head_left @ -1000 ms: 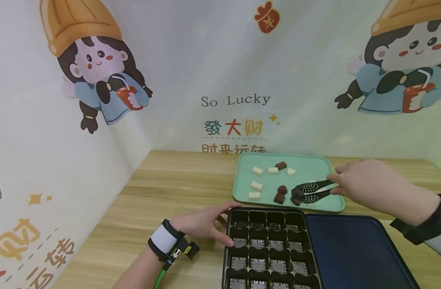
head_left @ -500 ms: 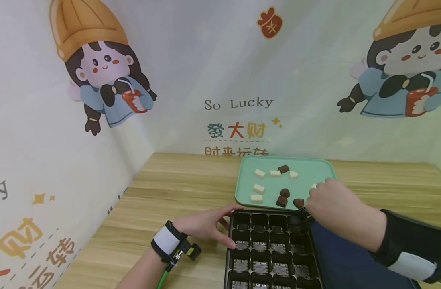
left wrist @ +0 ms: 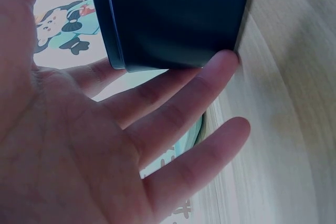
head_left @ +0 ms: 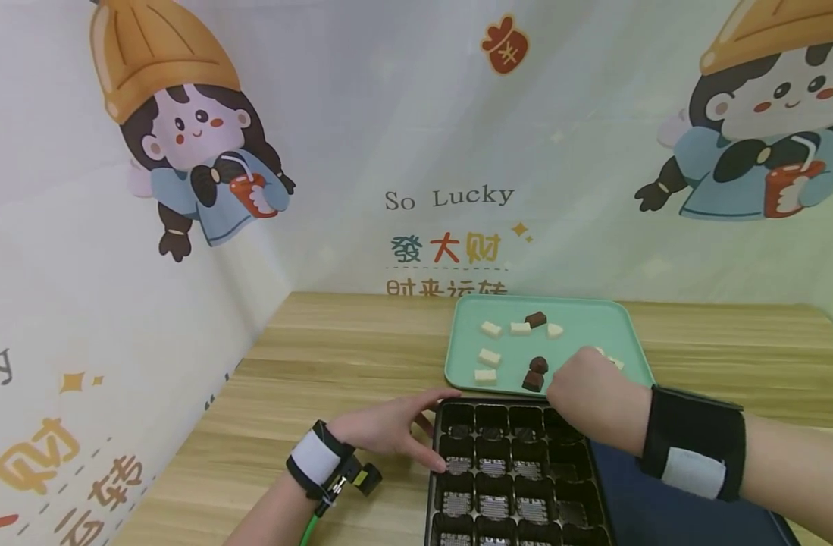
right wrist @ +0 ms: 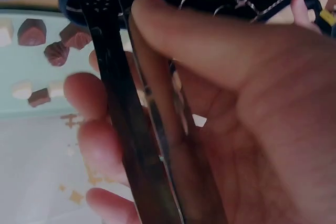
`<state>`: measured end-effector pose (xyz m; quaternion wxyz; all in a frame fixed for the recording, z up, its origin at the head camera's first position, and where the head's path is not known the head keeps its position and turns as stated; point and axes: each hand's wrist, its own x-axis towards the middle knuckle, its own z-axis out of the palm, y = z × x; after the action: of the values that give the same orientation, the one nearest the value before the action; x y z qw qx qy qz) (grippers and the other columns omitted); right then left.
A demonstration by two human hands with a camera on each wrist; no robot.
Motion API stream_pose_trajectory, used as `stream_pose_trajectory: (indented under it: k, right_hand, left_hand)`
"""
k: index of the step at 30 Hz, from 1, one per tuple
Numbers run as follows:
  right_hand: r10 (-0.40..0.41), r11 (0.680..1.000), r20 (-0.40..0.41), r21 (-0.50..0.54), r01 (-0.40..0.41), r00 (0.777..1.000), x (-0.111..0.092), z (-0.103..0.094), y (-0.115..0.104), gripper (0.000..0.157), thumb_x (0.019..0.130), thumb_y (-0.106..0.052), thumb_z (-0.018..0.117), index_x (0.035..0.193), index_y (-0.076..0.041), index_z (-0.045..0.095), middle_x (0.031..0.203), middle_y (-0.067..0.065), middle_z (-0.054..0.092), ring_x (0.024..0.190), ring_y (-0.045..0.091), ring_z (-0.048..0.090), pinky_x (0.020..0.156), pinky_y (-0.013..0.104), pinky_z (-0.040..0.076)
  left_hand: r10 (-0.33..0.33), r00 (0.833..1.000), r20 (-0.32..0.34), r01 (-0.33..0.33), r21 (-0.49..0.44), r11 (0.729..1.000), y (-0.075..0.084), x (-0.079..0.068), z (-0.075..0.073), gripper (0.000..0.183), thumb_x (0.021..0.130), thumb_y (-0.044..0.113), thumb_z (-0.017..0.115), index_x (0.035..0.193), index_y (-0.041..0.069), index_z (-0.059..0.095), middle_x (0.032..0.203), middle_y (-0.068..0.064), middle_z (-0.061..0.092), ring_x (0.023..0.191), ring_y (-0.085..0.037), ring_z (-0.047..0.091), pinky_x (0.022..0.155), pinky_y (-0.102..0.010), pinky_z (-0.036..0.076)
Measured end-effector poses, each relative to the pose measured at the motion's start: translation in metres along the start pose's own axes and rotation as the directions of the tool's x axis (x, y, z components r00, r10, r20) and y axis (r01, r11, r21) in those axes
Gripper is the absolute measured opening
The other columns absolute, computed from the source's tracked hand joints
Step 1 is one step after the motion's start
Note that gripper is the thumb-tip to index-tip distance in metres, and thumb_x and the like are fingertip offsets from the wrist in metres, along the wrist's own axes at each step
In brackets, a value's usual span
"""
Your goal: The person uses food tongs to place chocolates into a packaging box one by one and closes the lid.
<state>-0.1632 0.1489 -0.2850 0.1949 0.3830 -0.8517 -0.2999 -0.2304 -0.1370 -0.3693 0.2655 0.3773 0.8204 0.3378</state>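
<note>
The fingers of my left hand [head_left: 382,428] lie fairly straight against the left side of a black compartment box [head_left: 432,493]; the left wrist view shows fingertips on its wall [left wrist: 178,19]. My right hand [head_left: 596,398] grips black tongs [right wrist: 114,77] with perforated tips, which reach into the box's far right compartment. The hand covers the tips in the head view, and whatever they hold is hidden. Dark chocolates [head_left: 459,431] sit in the other far-row compartments. Behind the box, a mint-green tray [head_left: 580,315] bears several white chocolates [head_left: 489,357] and dark chocolates [head_left: 533,381].
A dark blue tray [head_left: 651,504] lies right of the box, partly under my right forearm. The wooden table [head_left: 334,341] ends at a printed cloth backdrop [head_left: 341,152]. A green cable [head_left: 309,529] runs from the left wrist camera [head_left: 368,478].
My right hand has moved left from the green tray to the box's far right compartment, carrying a dark chocolate in the tongs on the way. My left hand has stayed on the box.
</note>
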Motion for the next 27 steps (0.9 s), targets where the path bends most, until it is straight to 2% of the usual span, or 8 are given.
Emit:
stream_pose_trajectory:
  k: [6, 10, 11, 13, 16, 19, 22, 27]
  right_hand:
    - [0.027, 0.973, 0.140, 0.222, -0.058, 0.990, -0.003, -0.004, 0.017, 0.043, 0.072, -0.017, 0.072, 0.055, -0.021, 0.033, 0.053, -0.006, 0.020, 0.050, 0.008, 0.018, 0.051, 0.026, 0.013]
    - [0.056, 0.926, 0.257, 0.347, -0.146, 0.965, -0.007, -0.015, 0.035, 0.035, 0.072, -0.023, 0.073, 0.059, -0.022, 0.040, 0.054, -0.007, 0.029, 0.048, 0.009, 0.027, 0.047, 0.026, 0.021]
    - [0.067, 0.912, 0.298, 0.369, -0.180, 0.952, -0.008, -0.019, 0.040, 0.031, 0.072, -0.027, 0.073, 0.061, -0.022, 0.044, 0.055, -0.008, 0.033, 0.048, 0.009, 0.030, 0.046, 0.026, 0.024]
    - [0.094, 0.889, 0.359, 0.389, -0.240, 0.929, -0.013, -0.022, 0.052, 0.026, 0.073, -0.034, 0.072, 0.066, -0.022, 0.050, 0.058, -0.008, 0.038, 0.049, 0.009, 0.035, 0.045, 0.027, 0.027]
    - [0.167, 0.861, 0.392, 0.389, -0.328, 0.905, -0.027, -0.021, 0.071, 0.020, 0.073, -0.036, 0.071, 0.073, -0.020, 0.058, 0.063, -0.009, 0.045, 0.052, 0.009, 0.039, 0.045, 0.027, 0.031]
    - [0.241, 0.841, 0.390, 0.372, -0.392, 0.889, -0.043, -0.009, 0.090, 0.021, 0.073, -0.032, 0.071, 0.072, -0.016, 0.058, 0.063, -0.008, 0.046, 0.054, 0.010, 0.041, 0.047, 0.030, 0.035]
    - [0.282, 0.824, 0.411, 0.359, -0.438, 0.867, -0.058, 0.012, 0.103, 0.025, 0.075, -0.029, 0.069, 0.066, -0.014, 0.052, 0.060, -0.006, 0.042, 0.054, 0.012, 0.039, 0.049, 0.032, 0.035]
    - [0.251, 0.768, 0.531, 0.399, -0.500, 0.809, -0.069, 0.049, 0.110, 0.029, 0.081, -0.032, 0.063, 0.063, -0.015, 0.047, 0.059, -0.005, 0.039, 0.053, 0.013, 0.038, 0.049, 0.030, 0.030]
  left_hand:
    - [0.012, 1.000, 0.010, -0.012, -0.009, 1.000, 0.000, 0.000, 0.001, 0.089, 0.071, 0.037, 0.074, 0.143, 0.025, 0.022, 0.142, -0.007, 0.029, 0.097, -0.010, 0.052, 0.082, -0.029, 0.043]
    - [0.016, 1.000, 0.010, -0.016, -0.011, 1.000, 0.000, 0.001, 0.000, 0.089, 0.071, 0.038, 0.074, 0.143, 0.027, 0.022, 0.142, -0.006, 0.029, 0.098, -0.010, 0.052, 0.082, -0.029, 0.043]
    - [0.014, 1.000, 0.009, -0.014, -0.010, 1.000, 0.000, 0.000, 0.001, 0.089, 0.071, 0.038, 0.074, 0.143, 0.027, 0.022, 0.142, -0.006, 0.029, 0.098, -0.010, 0.052, 0.082, -0.030, 0.043]
    - [0.008, 1.000, 0.007, -0.008, -0.013, 1.000, 0.000, 0.000, 0.001, 0.089, 0.071, 0.039, 0.074, 0.142, 0.029, 0.022, 0.142, -0.005, 0.029, 0.098, -0.011, 0.052, 0.082, -0.030, 0.043]
    - [-0.005, 1.000, 0.002, 0.005, -0.006, 1.000, 0.002, 0.000, 0.001, 0.090, 0.070, 0.040, 0.074, 0.142, 0.030, 0.022, 0.141, -0.006, 0.030, 0.098, -0.010, 0.052, 0.082, -0.030, 0.043]
    - [-0.009, 1.000, -0.001, 0.009, -0.008, 1.000, 0.004, 0.000, 0.000, 0.090, 0.070, 0.040, 0.074, 0.143, 0.029, 0.022, 0.142, -0.009, 0.030, 0.098, -0.011, 0.052, 0.083, -0.030, 0.043]
    - [-0.007, 1.000, -0.005, 0.007, -0.018, 1.000, 0.005, 0.000, 0.000, 0.090, 0.070, 0.038, 0.074, 0.143, 0.027, 0.022, 0.142, -0.011, 0.029, 0.098, -0.011, 0.052, 0.083, -0.030, 0.043]
    - [-0.020, 1.000, -0.013, 0.020, -0.025, 0.999, 0.006, 0.000, 0.001, 0.089, 0.069, 0.038, 0.074, 0.142, 0.029, 0.024, 0.141, -0.011, 0.031, 0.096, -0.010, 0.053, 0.084, -0.030, 0.042]
